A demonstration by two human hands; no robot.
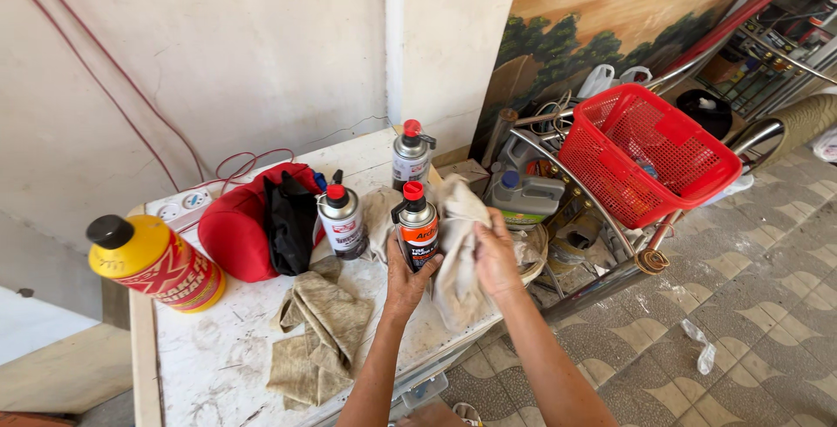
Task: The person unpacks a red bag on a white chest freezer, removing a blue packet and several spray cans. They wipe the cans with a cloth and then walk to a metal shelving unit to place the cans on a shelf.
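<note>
— Orange-and-black can [418,231] stood upright over the table [218,357], left hand [406,283] closed around its base.

— Right hand [495,257] clutched the rag [458,244], pressed against the can's side to wipe it.

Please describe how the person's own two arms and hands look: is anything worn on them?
Both forearms are bare up to the bottom edge of the picture: no sleeves in view. The left hand and the right hand wear no gloves. No watch, bracelet or ring shows on the wrists or fingers.
</note>
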